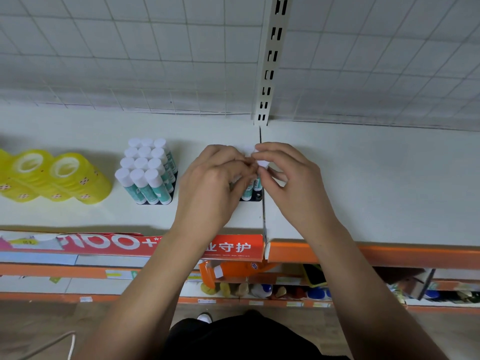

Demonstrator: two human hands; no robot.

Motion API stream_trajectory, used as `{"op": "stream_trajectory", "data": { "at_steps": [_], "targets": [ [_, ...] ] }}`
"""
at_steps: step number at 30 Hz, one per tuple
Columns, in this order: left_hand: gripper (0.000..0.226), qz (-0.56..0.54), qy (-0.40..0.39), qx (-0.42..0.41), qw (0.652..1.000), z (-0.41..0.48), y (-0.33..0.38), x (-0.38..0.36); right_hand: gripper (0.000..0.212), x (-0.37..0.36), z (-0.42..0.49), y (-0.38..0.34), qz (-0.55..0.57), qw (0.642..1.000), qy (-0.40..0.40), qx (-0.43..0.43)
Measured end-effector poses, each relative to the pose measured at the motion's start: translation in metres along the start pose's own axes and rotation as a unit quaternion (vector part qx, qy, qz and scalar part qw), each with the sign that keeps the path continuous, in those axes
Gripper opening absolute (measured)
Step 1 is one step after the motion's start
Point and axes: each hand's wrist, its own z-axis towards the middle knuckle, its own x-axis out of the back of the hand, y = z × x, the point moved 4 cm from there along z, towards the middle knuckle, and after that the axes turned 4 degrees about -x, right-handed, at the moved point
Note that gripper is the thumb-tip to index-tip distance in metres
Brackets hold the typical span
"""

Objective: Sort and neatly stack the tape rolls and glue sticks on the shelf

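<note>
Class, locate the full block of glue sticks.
Head view, left of centre on the shelf: the glue-stick block stands between the yellow tape rolls and the person's left hand.

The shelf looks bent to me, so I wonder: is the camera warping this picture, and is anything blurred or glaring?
Yes. Head view: wide-angle distortion bows the shelf front and the wire grid; light is soft and even, with faint shadows by the tape rolls and glue sticks; no harsh glare; fingertips of the left hand look slightly smeared, the right hand crisper; goods below are soft.
</note>
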Motion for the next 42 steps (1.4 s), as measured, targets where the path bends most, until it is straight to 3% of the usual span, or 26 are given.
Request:
{"op": "stream_trajectory", "data": {
  "at_steps": [23, 36, 42],
  "targets": [
    [0.020, 0.078, -0.066, -0.016, 0.995, -0.025, -0.021, 0.047, 0.026, -0.044, 0.005, -0.035, 0.052, 0.997, -0.022, -0.047],
    [0.019, 0.054, -0.073, -0.030, 0.995, -0.025, -0.041, 0.058, 0.025, -0.059, 0.009, -0.045, 0.082, 0.993, -0.010, -0.088],
    [0.022, -0.021, -0.054, -0.016, 0.998, -0.030, -0.040, 0.073, 0.023, -0.056, 0.009, -0.048, 0.103, 0.990, -0.027, -0.090]
  ]
}}
